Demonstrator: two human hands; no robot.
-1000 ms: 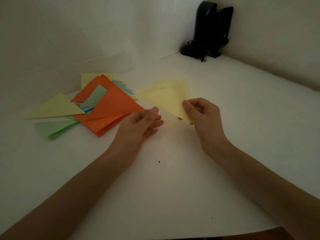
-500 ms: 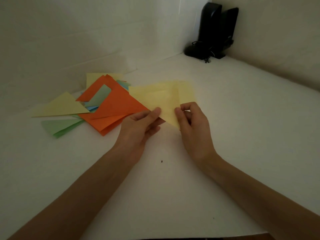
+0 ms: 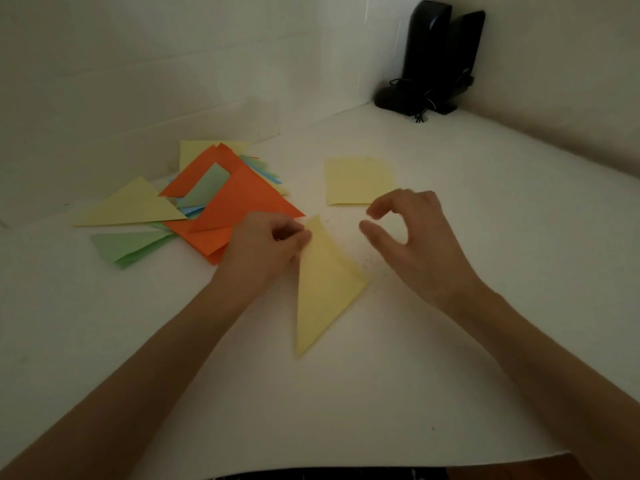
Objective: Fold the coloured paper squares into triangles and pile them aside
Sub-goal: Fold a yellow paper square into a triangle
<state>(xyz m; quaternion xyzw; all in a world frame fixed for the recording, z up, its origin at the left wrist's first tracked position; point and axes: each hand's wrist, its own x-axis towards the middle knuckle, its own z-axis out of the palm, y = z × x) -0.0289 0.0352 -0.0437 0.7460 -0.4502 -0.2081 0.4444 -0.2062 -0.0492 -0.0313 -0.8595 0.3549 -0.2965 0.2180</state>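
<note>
Orange, yellow, green and blue triangles make up the pile (image 3: 242,202) toward the far left corner of the bench (image 3: 381,393), fanned loosely rather than squared. Just right of it, your left hand (image 3: 263,251) pinches the far tip of the yellow triangle (image 3: 327,289) between thumb and fingertips, and the hand overlaps the pile's near orange edge. The triangle lies mid-bench. Its long axis runs from the pinched tip back toward the near edge, and its blunt corner points right. So the pile sits directly left of your grip, and the left hand is the nearer one. I judge a short sideways carry, tip leading, would land it there. Beyond the triangle and apart from it, a yellow square (image 3: 358,181) lies flat and unfolded. Your right hand (image 3: 422,251) hovers to the triangle's right, fingers loosely curled and holding nothing; it is the hand nearer the square. Black speakers (image 3: 436,57) stand in the far right corner.
</note>
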